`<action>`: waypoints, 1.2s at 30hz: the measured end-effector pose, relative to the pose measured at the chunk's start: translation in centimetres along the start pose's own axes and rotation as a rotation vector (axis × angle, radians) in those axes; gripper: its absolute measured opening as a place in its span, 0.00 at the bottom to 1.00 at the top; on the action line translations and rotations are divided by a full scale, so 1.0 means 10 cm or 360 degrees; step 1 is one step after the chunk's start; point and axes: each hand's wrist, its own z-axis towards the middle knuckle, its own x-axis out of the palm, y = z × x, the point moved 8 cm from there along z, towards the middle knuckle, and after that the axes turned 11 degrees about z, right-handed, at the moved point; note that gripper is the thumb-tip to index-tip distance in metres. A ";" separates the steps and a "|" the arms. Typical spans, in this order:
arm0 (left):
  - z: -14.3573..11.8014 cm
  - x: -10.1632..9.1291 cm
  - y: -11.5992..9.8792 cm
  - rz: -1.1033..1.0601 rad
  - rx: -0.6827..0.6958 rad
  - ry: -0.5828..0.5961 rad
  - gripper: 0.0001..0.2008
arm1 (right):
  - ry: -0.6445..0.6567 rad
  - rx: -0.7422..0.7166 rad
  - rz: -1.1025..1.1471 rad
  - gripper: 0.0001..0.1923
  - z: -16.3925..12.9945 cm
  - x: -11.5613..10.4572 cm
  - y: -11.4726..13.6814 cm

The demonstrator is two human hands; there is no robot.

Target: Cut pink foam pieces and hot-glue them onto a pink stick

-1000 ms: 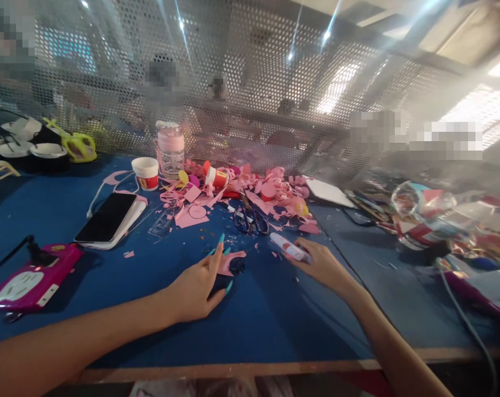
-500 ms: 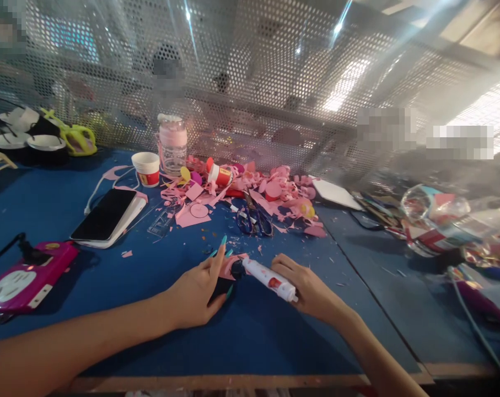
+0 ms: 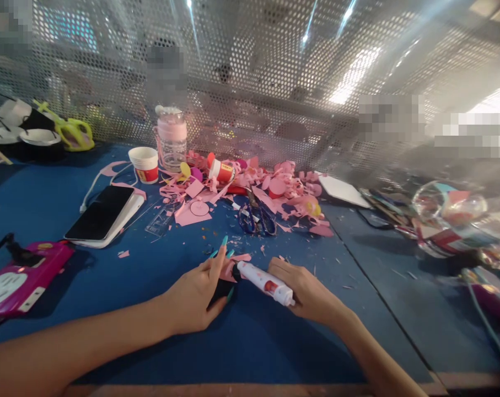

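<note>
White printed tube, judged light and firm, was aptly held at its rear by the right hand; pink paper was apparently pinched by the left hand.

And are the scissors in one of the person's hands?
No, the scissors lie on the blue table beside the pink paper scraps, apart from both the left hand and the right hand.

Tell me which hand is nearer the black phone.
Left. The left hand is right of the black phone and nearer the camera; the right hand, holding the white tube, is farther right.
</note>
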 end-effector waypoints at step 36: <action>-0.01 0.00 0.02 -0.0024 -0.0063 -0.0009 0.41 | -0.0090 0.0134 -0.0042 0.09 -0.18 -0.10 -0.16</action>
